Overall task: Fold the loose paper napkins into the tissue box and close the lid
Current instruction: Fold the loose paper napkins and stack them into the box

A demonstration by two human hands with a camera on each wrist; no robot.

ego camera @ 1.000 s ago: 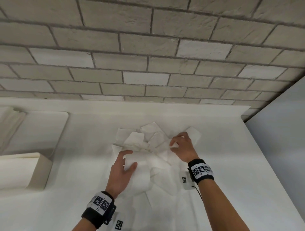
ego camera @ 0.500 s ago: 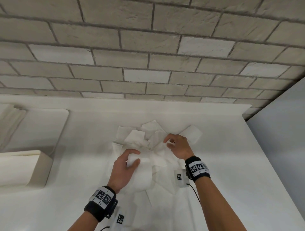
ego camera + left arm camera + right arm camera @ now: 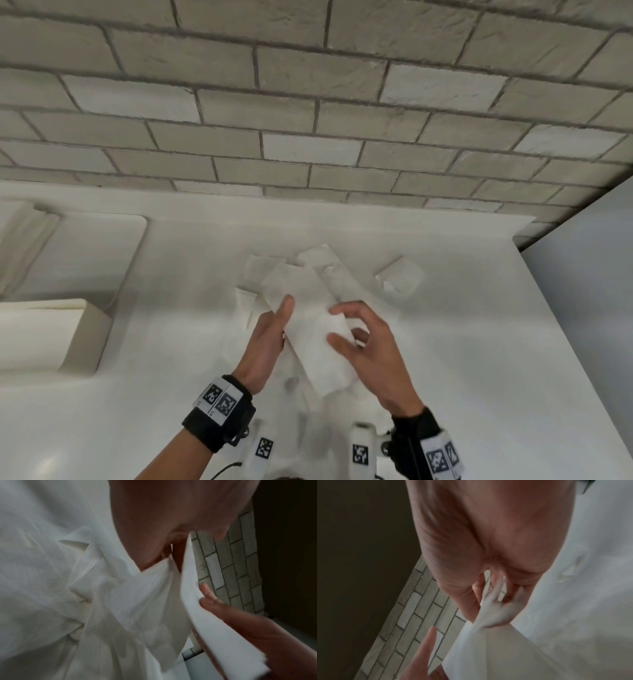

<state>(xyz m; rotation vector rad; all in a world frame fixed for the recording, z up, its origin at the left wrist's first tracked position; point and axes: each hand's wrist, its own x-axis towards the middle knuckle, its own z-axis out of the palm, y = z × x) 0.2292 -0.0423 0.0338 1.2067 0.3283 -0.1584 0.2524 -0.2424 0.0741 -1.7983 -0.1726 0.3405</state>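
Both hands hold one long white folded napkin [image 3: 308,329] just above the pile of loose napkins [image 3: 284,274] on the white counter. My left hand [image 3: 274,329] grips its left edge, thumb on top. My right hand [image 3: 346,325] pinches its right edge, and the right wrist view shows the napkin [image 3: 491,609] bunched between those fingers. In the left wrist view the held napkin [image 3: 197,601] stands on edge, with the pile [image 3: 102,601] below. The open tissue box [image 3: 85,339] sits at the far left, with its flat lid [image 3: 85,253] behind it.
One napkin [image 3: 400,279] lies apart, right of the pile. A brick wall [image 3: 308,120] closes the back of the counter [image 3: 479,342], and a grey panel [image 3: 589,274] bounds its right side. More white paper [image 3: 24,236] lies at the far left.
The hands left their separate spots on the pile and came together nearer to me. They now hold one long napkin lifted off the pile.
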